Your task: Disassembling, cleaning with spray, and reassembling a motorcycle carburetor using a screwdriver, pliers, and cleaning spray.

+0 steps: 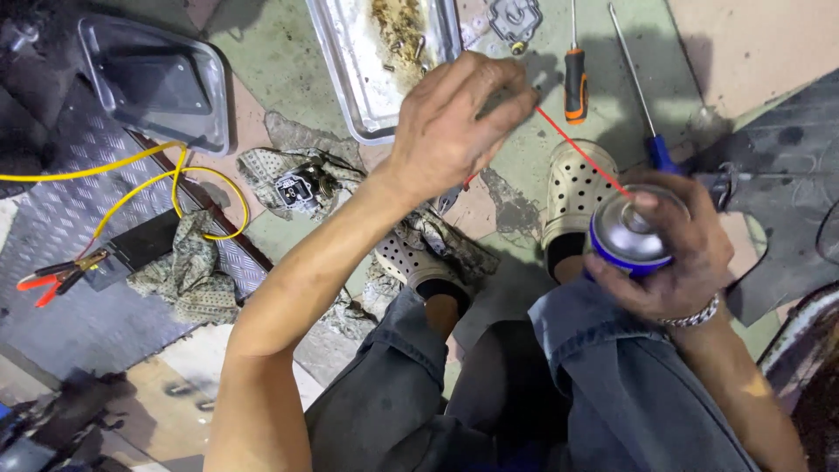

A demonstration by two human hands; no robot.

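Note:
My right hand [677, 253] grips a blue and silver spray can [626, 234], one finger on its top. A thin red straw [581, 150] runs from the can up and left to my left hand [454, 122]. That hand's fingers are pinched around a small metal part [535, 80] at the straw's tip, held above the floor next to a metal tray [350, 65]. The part is mostly hidden by the fingers.
The tray holds grime and small screws. Beyond it lie a gasket-like metal piece [514, 17], an orange-handled screwdriver [574, 83] and a blue-handled one [655, 149]. A carburettor body [301, 188] rests on a rag. Yellow cable with clamps [61, 273] lies left.

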